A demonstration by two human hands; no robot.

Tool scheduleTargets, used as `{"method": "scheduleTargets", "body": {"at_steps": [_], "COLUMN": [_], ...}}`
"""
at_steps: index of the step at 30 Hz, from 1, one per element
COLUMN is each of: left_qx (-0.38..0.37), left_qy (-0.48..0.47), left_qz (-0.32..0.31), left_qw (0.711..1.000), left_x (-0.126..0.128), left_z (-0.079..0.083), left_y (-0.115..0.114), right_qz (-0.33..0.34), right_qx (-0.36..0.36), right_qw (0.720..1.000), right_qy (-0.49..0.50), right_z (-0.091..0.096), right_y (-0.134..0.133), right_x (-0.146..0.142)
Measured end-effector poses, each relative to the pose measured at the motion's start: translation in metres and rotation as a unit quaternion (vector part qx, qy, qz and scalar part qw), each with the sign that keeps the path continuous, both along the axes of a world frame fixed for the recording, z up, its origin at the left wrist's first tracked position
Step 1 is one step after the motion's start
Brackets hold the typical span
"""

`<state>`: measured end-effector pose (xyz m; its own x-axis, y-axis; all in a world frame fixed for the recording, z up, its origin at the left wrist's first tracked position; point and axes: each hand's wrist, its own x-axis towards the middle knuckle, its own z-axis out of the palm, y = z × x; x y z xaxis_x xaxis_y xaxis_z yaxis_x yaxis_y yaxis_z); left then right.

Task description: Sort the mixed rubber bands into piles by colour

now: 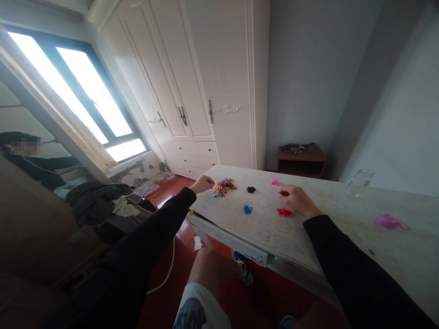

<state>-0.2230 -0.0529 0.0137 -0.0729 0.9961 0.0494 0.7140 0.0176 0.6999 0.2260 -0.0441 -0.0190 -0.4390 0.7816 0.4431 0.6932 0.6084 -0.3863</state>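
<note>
My left hand (203,184) is at the left edge of a mixed heap of small coloured bands (225,186), its fingers pinched together; what they hold, if anything, is too small to tell. My right hand (297,200) is closed, with a few small red and yellow bands (285,194) showing at its fingertips. Just below it lies a red pile (284,212). Also on the table are a blue pile (247,209), a black pile (251,189) and a pink pile (275,182). A yellow bit (191,213) is at the table's left edge.
The pale marbled table (260,233) carries a clear glass jar (360,183) and a pink pouch-like thing (391,221) at the right. My knee (206,265) is by the table's front edge. Behind stand a white wardrobe (229,128) and a brown nightstand (302,162). At left, a mirror shows a person.
</note>
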Motion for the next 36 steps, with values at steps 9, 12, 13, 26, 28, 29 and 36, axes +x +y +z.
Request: {"method": "scheduleTargets", "body": {"at_steps": [9,12,13,26,28,29,36], "left_qx": [-0.008,0.003,0.008,0.036,0.05,0.059,0.108], "left_qy": [0.045,0.062,0.067,0.067,0.066,0.065,0.024], "left_qz": [-0.04,-0.043,-0.042,-0.048,-0.04,-0.035,-0.052], "left_qw": [0.998,0.997,0.997,0.996,0.996,0.996,0.993], "left_x": [0.0,0.001,0.001,-0.003,-0.003,-0.002,0.031], "left_z": [-0.02,-0.022,-0.022,-0.009,-0.008,-0.007,0.006], "left_y": [0.0,0.002,0.002,-0.003,-0.004,-0.004,0.015], "right_qz": [0.001,0.002,0.0,-0.011,-0.016,-0.019,-0.023], "right_qx": [-0.002,0.001,0.001,-0.009,-0.008,-0.006,-0.001], "right_qw": [1.0,1.0,1.0,1.0,0.999,0.999,0.999], "right_qy": [-0.007,-0.005,-0.003,0.021,0.03,0.034,0.049], "right_z": [0.001,0.0,0.0,0.001,0.001,0.0,-0.003], "right_y": [-0.001,-0.002,-0.002,-0.002,-0.002,-0.002,0.002], "right_x": [-0.001,-0.001,-0.001,-0.001,-0.001,-0.001,0.004]}}
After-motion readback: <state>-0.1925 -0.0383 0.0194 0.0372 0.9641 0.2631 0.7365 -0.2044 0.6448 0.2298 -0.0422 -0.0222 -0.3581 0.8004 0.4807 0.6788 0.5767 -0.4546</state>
